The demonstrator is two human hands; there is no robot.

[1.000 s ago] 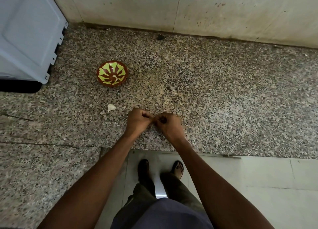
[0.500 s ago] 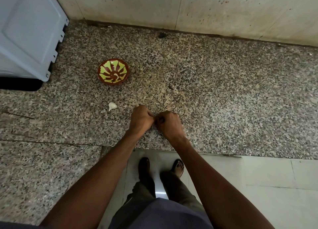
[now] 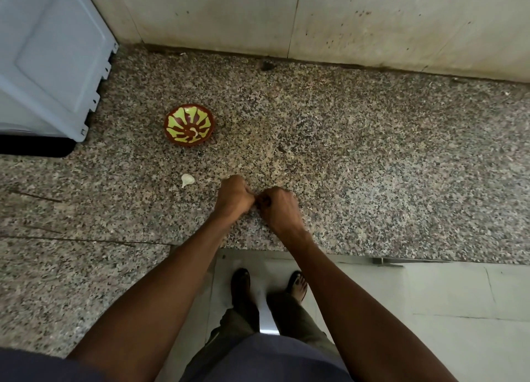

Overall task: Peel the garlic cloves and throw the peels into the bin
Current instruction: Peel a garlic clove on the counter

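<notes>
One garlic clove (image 3: 187, 180) lies on the speckled granite counter (image 3: 372, 166), in its white skin, a little to the left of the hands and apart from them. If there is another clove between the hands, it is hidden: only a small dark spot shows where the fingertips meet, and it cannot be told what it is.

The left hand (image 3: 233, 196) and the right hand (image 3: 279, 208) are together above the counter near its front edge, touching each other. The fingers of both are curled tightly inward, thumbs toward each other, as in a pinch. What they grip is covered by the knuckles, so I cannot tell whether they hold a clove or a peel.

Behind the lying clove stands a small round bowl (image 3: 189, 128), brown with yellow-green pattern; one pale small piece lies inside, too small to name. At the left edge a white plastic box (image 3: 48, 57) is cut off by the frame. The stained wall (image 3: 315, 17) rises behind the counter. Below, the person's feet (image 3: 296, 284) stand on pale floor tiles.
</notes>
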